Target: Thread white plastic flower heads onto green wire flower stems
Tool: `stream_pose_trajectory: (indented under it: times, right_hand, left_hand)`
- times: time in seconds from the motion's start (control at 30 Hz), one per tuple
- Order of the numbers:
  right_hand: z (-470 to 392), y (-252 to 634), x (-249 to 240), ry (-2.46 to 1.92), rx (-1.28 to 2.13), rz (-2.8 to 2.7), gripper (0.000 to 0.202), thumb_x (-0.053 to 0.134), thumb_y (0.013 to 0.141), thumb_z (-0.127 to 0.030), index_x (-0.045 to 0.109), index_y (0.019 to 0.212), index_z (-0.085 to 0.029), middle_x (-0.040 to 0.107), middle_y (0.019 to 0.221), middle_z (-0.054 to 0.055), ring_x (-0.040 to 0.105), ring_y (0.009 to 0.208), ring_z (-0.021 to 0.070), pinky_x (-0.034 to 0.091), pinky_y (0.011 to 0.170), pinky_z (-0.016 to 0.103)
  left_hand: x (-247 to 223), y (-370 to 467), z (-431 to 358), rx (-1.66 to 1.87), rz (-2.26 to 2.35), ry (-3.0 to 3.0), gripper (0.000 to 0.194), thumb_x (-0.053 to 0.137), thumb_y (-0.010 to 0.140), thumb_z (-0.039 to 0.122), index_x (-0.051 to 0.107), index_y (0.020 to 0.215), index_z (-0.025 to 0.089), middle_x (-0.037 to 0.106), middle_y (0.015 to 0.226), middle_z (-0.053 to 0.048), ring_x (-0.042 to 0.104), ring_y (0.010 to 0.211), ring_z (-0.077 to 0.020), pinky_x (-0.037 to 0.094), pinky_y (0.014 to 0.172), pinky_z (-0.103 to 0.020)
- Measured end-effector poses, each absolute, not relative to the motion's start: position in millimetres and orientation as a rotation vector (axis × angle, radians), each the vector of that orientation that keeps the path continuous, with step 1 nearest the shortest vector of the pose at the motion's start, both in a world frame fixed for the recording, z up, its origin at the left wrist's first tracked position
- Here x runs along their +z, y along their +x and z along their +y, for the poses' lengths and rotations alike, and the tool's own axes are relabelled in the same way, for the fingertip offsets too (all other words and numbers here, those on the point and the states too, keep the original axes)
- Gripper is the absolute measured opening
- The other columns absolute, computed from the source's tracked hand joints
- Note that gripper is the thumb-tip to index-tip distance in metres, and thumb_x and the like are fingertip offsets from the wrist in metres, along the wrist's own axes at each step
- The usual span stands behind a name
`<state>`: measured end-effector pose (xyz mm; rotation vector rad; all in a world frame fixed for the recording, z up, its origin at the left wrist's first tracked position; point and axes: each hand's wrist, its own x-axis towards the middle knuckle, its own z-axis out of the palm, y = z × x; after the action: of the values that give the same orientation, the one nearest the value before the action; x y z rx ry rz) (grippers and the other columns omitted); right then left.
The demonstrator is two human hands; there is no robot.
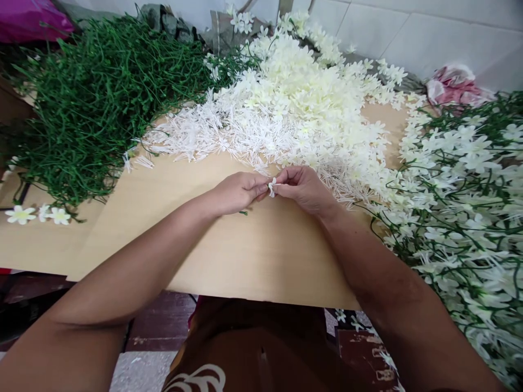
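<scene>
Above the middle of the tan board, my two hands meet fingertip to fingertip. My left hand is closed in a pinch on a green artificial stem, whose end pokes out below the fingers. Between the hands is a small white artificial flower, pinched by the thumb and finger of my right hand. The flower touches the stem's tip or lies very close to it; the fingers hide the exact join. Just beyond my hands lies a heap of loose white stamen-like pieces.
Green stems are heaped at the left, with a few flowers near the board's left side. Cream petals pile up at the back. Finished-looking flower sprays cover the right. A pink-and-white plastic bag sits by the tiled wall.
</scene>
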<state>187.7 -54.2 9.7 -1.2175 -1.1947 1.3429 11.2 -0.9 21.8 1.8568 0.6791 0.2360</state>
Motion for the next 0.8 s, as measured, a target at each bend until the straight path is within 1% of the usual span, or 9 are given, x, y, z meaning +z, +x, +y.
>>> stream_pose_trajectory:
  times: [0.2,0.33,0.4,0.47,0.53,0.6,0.67,0.7,0.8]
  right_hand:
    - [-55.3,183.3,13.5,-1.336,1.303,-1.192,0.008,0.071,0.055,-0.017,0.063,0.056,-0.016,0.062,0.056,-0.003,0.052,0.053,0.0064,0.039,0.054,0.021]
    - [-55.9,179.3,14.0,-1.410,1.243,-1.169,0.008,0.068,0.058,-0.017,0.059,0.057,-0.016,0.060,0.054,-0.004,0.049,0.050,0.0049,0.035,0.049,0.019]
    - [-56.4,181.0,14.8,-1.401,1.248,-1.184,0.011,0.069,0.060,-0.018,0.058,0.059,-0.016,0.061,0.055,-0.004,0.051,0.050,0.0050,0.037,0.048,0.018]
    - [-57.2,186.3,17.3,-1.369,1.329,-1.210,0.014,0.072,0.060,-0.018,0.058,0.061,-0.016,0.063,0.055,-0.004,0.057,0.053,0.0066,0.043,0.052,0.018]
    - [-58.4,194.2,22.4,-1.376,1.433,-1.191,0.018,0.075,0.059,-0.018,0.058,0.062,-0.016,0.064,0.055,-0.003,0.062,0.054,0.0092,0.049,0.055,0.020]
    - [-60.3,202.8,29.7,-1.436,1.486,-1.116,0.021,0.077,0.058,-0.019,0.057,0.061,-0.016,0.064,0.054,-0.002,0.062,0.050,0.0098,0.052,0.052,0.021]
    - [-63.1,211.3,38.1,-1.501,1.507,-1.067,0.023,0.079,0.059,-0.020,0.057,0.059,-0.016,0.063,0.052,-0.001,0.060,0.047,0.0094,0.052,0.048,0.021]
    - [-64.7,215.5,42.3,-1.523,1.535,-1.074,0.023,0.079,0.060,-0.022,0.058,0.059,-0.016,0.063,0.052,-0.001,0.060,0.047,0.0097,0.053,0.047,0.021]
    - [-69.3,227.2,53.7,-1.555,1.675,-1.239,0.022,0.080,0.064,-0.031,0.064,0.064,-0.015,0.066,0.057,0.003,0.064,0.053,0.0132,0.056,0.050,0.026]
  left_hand:
    - [24.9,14.3,-6.1,0.164,0.832,1.965,0.027,0.044,0.086,0.031,0.045,0.062,0.018,0.046,0.056,0.003,0.044,0.049,-0.0085,0.034,0.052,-0.022]
    - [26.6,16.9,-7.1,0.187,0.910,1.958,0.030,0.041,0.088,0.033,0.045,0.062,0.018,0.045,0.057,0.003,0.043,0.050,-0.0084,0.035,0.053,-0.023]
    - [29.8,14.8,-5.1,0.191,0.876,1.959,0.030,0.040,0.089,0.035,0.048,0.065,0.018,0.048,0.060,0.002,0.043,0.055,-0.0091,0.037,0.055,-0.023]
    - [36.5,9.1,-2.0,0.159,0.807,1.993,0.030,0.041,0.088,0.040,0.055,0.074,0.017,0.055,0.069,0.000,0.048,0.063,-0.0108,0.040,0.061,-0.024]
    - [45.3,0.8,1.5,0.137,0.738,2.034,0.034,0.044,0.087,0.045,0.061,0.088,0.016,0.061,0.083,-0.004,0.053,0.075,-0.0137,0.044,0.070,-0.026]
    - [52.5,-7.0,4.5,0.186,0.681,2.034,0.041,0.049,0.084,0.049,0.061,0.103,0.015,0.062,0.095,-0.006,0.056,0.085,-0.0161,0.045,0.076,-0.028]
    - [54.9,-11.6,6.6,0.248,0.634,1.995,0.044,0.055,0.080,0.048,0.060,0.110,0.016,0.063,0.095,-0.006,0.056,0.084,-0.0159,0.046,0.075,-0.027]
    - [54.1,-12.3,7.4,0.262,0.621,1.982,0.041,0.056,0.079,0.046,0.062,0.106,0.016,0.062,0.089,-0.004,0.056,0.080,-0.0147,0.045,0.072,-0.025]
    - [47.3,-10.4,8.4,0.231,0.623,2.003,0.025,0.054,0.081,0.038,0.065,0.080,0.016,0.058,0.069,0.000,0.049,0.064,-0.0106,0.038,0.061,-0.022]
